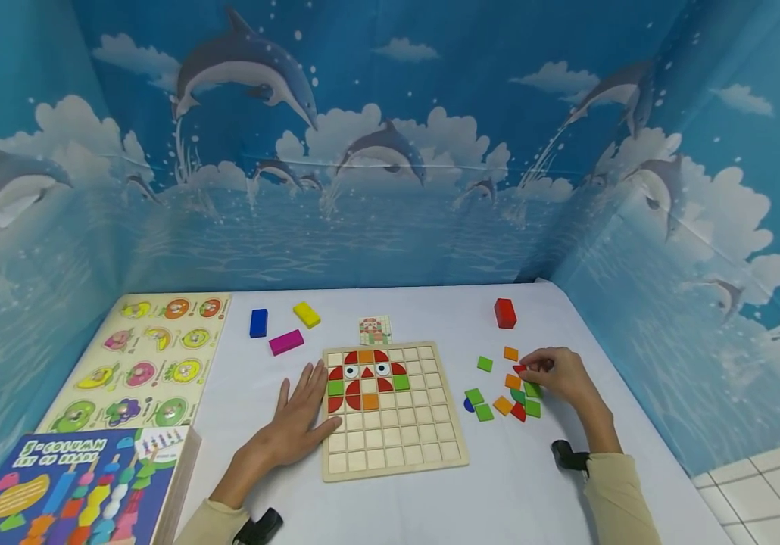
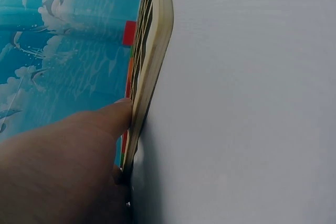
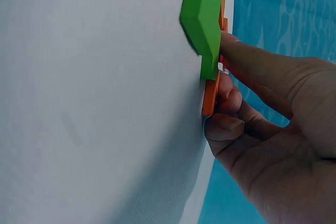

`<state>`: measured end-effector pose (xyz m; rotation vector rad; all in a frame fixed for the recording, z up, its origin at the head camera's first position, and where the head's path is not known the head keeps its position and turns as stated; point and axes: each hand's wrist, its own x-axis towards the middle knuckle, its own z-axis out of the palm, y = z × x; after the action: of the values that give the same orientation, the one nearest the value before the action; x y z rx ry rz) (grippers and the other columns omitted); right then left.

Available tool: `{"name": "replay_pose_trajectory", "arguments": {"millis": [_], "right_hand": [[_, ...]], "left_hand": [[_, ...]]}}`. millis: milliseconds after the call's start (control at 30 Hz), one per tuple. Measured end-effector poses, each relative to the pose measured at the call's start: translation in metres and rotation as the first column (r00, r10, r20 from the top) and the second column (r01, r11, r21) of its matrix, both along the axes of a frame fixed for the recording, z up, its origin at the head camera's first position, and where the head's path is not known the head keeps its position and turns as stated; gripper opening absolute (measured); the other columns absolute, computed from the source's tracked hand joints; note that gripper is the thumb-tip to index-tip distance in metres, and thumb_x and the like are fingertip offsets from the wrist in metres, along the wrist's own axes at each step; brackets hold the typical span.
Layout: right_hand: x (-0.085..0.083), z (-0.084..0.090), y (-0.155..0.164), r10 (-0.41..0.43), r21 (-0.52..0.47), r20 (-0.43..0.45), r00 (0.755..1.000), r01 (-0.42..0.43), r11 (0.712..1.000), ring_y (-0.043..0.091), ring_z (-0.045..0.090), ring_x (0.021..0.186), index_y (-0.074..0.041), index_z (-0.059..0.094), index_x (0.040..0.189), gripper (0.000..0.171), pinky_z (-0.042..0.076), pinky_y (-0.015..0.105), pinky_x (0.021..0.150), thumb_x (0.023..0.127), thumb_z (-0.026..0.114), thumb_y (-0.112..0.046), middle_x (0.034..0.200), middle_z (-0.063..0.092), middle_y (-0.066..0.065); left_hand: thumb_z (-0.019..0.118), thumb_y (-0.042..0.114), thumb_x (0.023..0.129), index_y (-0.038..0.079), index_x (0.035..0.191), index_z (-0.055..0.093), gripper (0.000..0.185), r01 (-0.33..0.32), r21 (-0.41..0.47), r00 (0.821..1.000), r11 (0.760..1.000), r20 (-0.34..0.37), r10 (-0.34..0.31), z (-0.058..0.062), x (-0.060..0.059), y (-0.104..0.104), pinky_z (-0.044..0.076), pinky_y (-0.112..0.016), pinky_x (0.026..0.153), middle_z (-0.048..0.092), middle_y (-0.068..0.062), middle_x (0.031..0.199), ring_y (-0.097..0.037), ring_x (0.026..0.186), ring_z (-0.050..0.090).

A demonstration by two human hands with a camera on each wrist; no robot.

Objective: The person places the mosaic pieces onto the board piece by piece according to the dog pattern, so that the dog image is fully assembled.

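Observation:
A wooden grid board (image 1: 417,437) lies on the table, its upper left cells filled with red, green and orange tiles and two round eye pieces. My left hand (image 1: 301,418) rests along the board's left edge with extended fingers; in the left wrist view its thumb (image 2: 116,116) touches the board's side. To the right of the board, my right hand (image 1: 556,372) pinches a small red piece (image 1: 519,369) by thumb and fingertips, largely hidden by them. Around it lie loose green squares (image 1: 532,408), orange squares (image 1: 502,406), a red piece (image 1: 519,412) and a partly covered blue piece (image 1: 468,405).
A small pattern card (image 1: 375,330) lies behind the board. Blue (image 1: 258,323), yellow (image 1: 307,314) and magenta (image 1: 286,342) blocks sit back left, a red block (image 1: 505,313) back right. A fruit puzzle board (image 1: 138,363) and a bead-set box (image 1: 83,484) occupy the left side.

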<state>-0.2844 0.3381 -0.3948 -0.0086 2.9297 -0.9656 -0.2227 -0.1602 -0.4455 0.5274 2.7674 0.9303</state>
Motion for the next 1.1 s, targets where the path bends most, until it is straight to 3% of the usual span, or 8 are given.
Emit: {"name": "replay_pose_trajectory", "arguments": {"millis": [433,767,933,1100], "right_hand": [[-0.003,0.0,0.002,0.021,0.017,0.034,0.999,-0.022,1.0,0.027,0.054,0.091,0.003,0.073,0.105,0.021,0.047,0.03,0.07,0.094,0.085,-0.012,0.087,0.058,0.007],[0.003,0.001,-0.008,0.033,0.022,-0.048,0.998,-0.032,0.999,0.024,0.055,0.082,-0.003,0.066,0.093,0.023,0.047,0.025,0.062,0.094,0.085,-0.015,0.08,0.058,0.005],[0.002,0.005,-0.022,0.046,-0.005,-0.108,0.993,-0.047,0.999,0.024,0.056,0.077,-0.005,0.06,0.086,0.025,0.047,0.024,0.059,0.091,0.084,-0.007,0.077,0.056,0.005],[0.002,0.004,-0.04,0.086,-0.066,-0.086,0.993,-0.092,0.994,0.022,0.055,0.073,-0.007,0.061,0.083,0.026,0.045,0.023,0.057,0.091,0.086,-0.006,0.073,0.054,0.003]], "left_hand": [[0.067,0.049,0.104,0.008,0.174,0.011,0.098,-0.007,-0.006,1.0,1.0,-0.03,0.007,-0.002,0.0,0.002,-0.008,-0.066,0.13,0.004,-0.01,0.182,-0.033,0.168,-0.004],[0.067,0.048,0.104,0.008,0.174,0.01,0.098,0.002,0.006,1.0,1.0,-0.028,-0.002,-0.006,-0.001,0.001,-0.008,-0.065,0.13,0.004,-0.009,0.183,-0.032,0.168,-0.004],[0.067,0.044,0.105,0.005,0.173,0.011,0.097,0.006,0.022,0.999,1.0,-0.046,-0.005,-0.005,0.001,0.001,-0.008,-0.065,0.129,0.004,-0.011,0.182,-0.033,0.168,-0.004],[0.066,0.047,0.104,0.004,0.173,0.013,0.097,0.012,0.04,0.998,0.999,-0.057,-0.009,-0.003,0.002,0.001,-0.009,-0.066,0.129,0.007,-0.013,0.182,-0.034,0.168,-0.003]]}}
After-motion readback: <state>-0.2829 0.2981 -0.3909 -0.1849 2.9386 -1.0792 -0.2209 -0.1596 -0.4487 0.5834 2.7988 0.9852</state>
